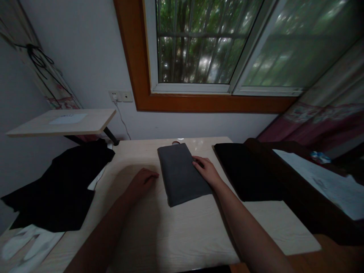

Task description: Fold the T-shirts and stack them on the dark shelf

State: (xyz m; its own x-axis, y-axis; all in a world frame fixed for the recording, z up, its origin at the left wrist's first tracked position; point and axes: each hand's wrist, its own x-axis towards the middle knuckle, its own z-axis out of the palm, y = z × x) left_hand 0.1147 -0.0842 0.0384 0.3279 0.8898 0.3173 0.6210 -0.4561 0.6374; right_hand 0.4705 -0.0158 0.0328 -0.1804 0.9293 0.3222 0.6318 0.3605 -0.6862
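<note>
Head view: the gray cloth (182, 174) lies on the pale table (184, 242), between the two hands and reaching both farther out and nearer than them. The right hand (207, 171) touches its edge, thumb and fingers curved with a small gap showing between them; whether they pinch the cloth I cannot tell. The left hand (143, 179) sits just beside the opposite edge, fingers curled inward with nothing seen in them; how tightly they close is hidden.

To handle it well, I would steady the cloth lightly with the left palm and smooth from the right fingers toward the near corners, without dragging it askew.

The cloth looks dark gray, matte and plain, roughly oblong, set slightly aslant. Its surface seems smooth, and the rounded near corner on the left hand's side suggests a fold.
</note>
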